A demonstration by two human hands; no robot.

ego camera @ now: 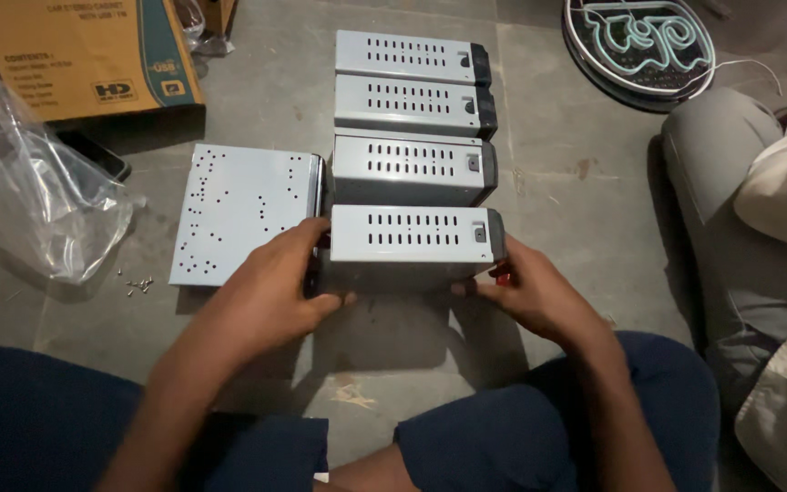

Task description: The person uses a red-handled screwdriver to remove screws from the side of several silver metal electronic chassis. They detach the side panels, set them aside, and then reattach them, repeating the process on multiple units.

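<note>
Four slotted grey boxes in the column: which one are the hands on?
The nearest slotted box, bottom of the column: left hand and right hand grip its ends; the other three sit untouched.

Left hand (277,282) and right hand (526,290) reached forward, fingers curled inward, forearms angled toward each other.

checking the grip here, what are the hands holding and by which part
Both hands hold the nearest grey slotted metal box: the left hand grips its left end, the right hand its right end by the dark face.
</note>
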